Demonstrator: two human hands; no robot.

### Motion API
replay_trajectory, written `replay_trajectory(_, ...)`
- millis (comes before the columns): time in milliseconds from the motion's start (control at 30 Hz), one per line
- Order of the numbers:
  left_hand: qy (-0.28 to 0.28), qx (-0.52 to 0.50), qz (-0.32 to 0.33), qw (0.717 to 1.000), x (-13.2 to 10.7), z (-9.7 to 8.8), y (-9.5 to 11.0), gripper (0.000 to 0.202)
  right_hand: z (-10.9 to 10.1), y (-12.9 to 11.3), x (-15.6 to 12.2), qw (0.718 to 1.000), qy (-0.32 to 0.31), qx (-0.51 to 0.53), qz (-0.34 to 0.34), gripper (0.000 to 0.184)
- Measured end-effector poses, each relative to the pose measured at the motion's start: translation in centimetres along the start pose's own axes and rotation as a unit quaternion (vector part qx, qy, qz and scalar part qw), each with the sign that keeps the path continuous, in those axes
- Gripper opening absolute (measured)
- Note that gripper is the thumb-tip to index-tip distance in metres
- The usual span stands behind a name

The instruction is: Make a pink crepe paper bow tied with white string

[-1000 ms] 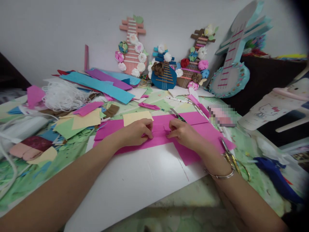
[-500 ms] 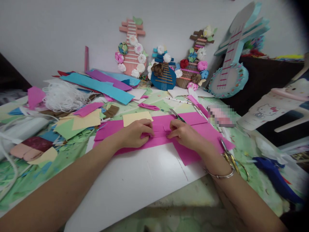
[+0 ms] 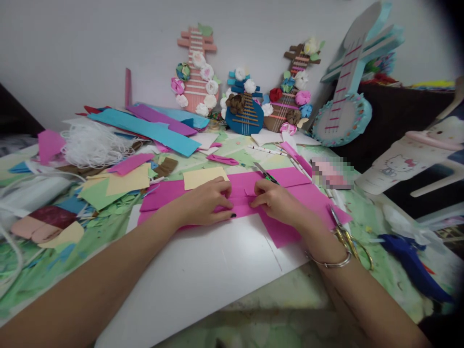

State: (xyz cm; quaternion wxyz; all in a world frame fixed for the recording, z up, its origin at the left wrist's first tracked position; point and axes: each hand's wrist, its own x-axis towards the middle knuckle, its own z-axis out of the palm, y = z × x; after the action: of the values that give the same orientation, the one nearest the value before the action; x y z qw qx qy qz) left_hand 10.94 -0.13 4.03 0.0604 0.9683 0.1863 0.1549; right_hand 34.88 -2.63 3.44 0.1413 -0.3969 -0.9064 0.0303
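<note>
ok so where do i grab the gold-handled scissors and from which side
Probably by the gold handles, coming from the right with the right hand. The scissors lie with handles towards the person and blades pointing away, over the pink paper's corner. The right forearm partly covers the handles' left side, so the right looks freer.

Here's the left forearm (image 3: 108, 263) slanting up from the lower left, the right forearm (image 3: 362, 285) angling in from the lower right! The left hand (image 3: 206, 202) is low, thumb stretched inward with a dark nail showing, fingers bent above and apart from it. Facing it across a small gap, the right hand (image 3: 276, 199) has its fingers curled, thumb pointing left.
</note>
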Motion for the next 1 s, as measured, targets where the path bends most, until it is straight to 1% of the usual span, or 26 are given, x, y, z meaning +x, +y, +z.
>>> replay_trajectory(100,0.002,-0.003,-0.007,1.000,0.0,-0.3,0.0,0.028,0.0,0.0,0.0,1.000,0.003,0.007,-0.002,0.038)
replay_trajectory(267,-0.010,-0.015,-0.013,1.000,-0.3,-0.4,-0.2,0.032,-0.1,0.2,0.0,1.000,0.008,0.002,-0.003,0.042)
replay_trajectory(433,-0.023,-0.024,-0.031,0.999,-0.5,-0.4,-0.3,0.030,-0.3,0.5,-0.1,1.000,0.013,0.014,-0.004,0.040)
replay_trajectory(733,-0.023,-0.023,-0.030,0.999,-0.7,-0.4,-0.7,0.030,-0.9,1.1,-0.6,1.000,0.024,0.018,-0.001,0.035)
replay_trajectory(800,-0.024,-0.018,-0.035,0.999,-0.8,-0.5,-0.7,0.031,-0.9,1.1,-0.5,0.998,0.054,0.028,0.001,0.033)
replay_trajectory(867,-0.021,-0.015,-0.037,0.999,-0.9,-0.5,-0.7,0.030,-0.6,1.1,-0.3,0.991,0.119,0.050,0.018,0.032)
replay_trajectory(933,-0.017,-0.012,-0.034,0.999,-0.9,-0.5,-0.6,0.027,0.1,1.2,0.0,0.977,0.183,0.089,0.058,0.033)
replay_trajectory(967,-0.014,-0.009,-0.032,0.999,-0.9,-0.5,-0.6,0.024,0.5,1.3,0.2,0.970,0.200,0.113,0.083,0.035)
replay_trajectory(1000,-0.010,-0.004,-0.030,0.999,-0.9,-0.4,-0.6,0.021,1.0,1.4,0.3,0.964,0.201,0.139,0.108,0.038)
